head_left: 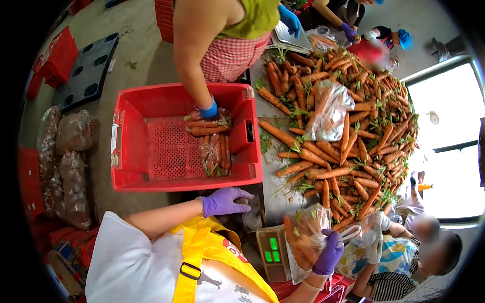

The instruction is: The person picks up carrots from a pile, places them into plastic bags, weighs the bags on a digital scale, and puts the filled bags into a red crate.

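Observation:
My right hand [329, 253], in a purple glove, is closed on the top of a clear plastic bag of carrots [304, 237]. The bag rests on a digital scale [273, 256] with green lit digits. My left hand [226, 201], also gloved in purple, is stretched out beside the table edge, its fingers apart. A small greyish-brown lump [243, 201] shows by its fingertips; whether they touch it I cannot make out. Just beyond that hand stands a red crate [132, 144] with bagged carrots [216, 151] in its right side. A co-worker's blue-gloved hand [208, 108] reaches into the crate.
A big heap of loose carrots [374, 121] covers the metal table [270, 197], with a clear plastic bag [329, 111] on top. Other people work around it. Filled sacks [73, 187], red crates [59, 58] and a dark pallet [86, 70] stand on the floor at left.

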